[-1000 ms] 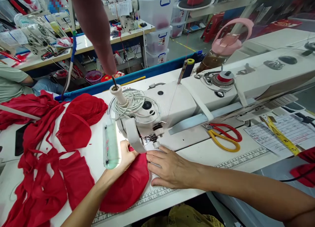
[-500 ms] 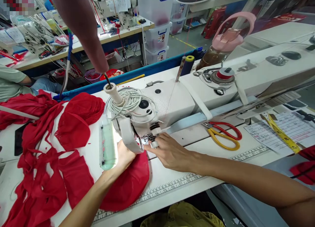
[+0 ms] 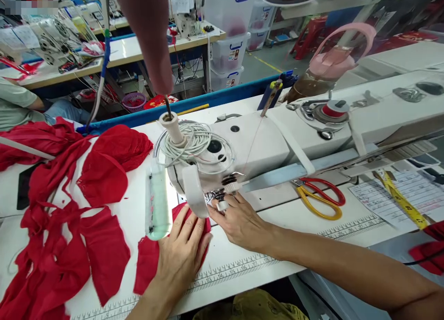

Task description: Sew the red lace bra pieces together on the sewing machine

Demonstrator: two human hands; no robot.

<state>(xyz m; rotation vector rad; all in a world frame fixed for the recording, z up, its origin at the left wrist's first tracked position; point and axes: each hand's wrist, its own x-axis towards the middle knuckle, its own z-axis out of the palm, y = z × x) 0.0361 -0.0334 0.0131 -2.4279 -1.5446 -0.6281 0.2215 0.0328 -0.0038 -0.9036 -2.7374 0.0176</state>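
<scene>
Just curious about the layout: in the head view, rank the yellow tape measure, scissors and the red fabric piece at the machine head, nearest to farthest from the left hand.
1. Red fabric piece: directly under the left hand.
2. Scissors: to the right, past the right hand.
3. Yellow tape measure: farther right.

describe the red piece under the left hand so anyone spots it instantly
Find the white sewing machine, then the coiled cable on its left end. Just below lies the red piece, the only red cloth with the left hand flat on it.
</scene>
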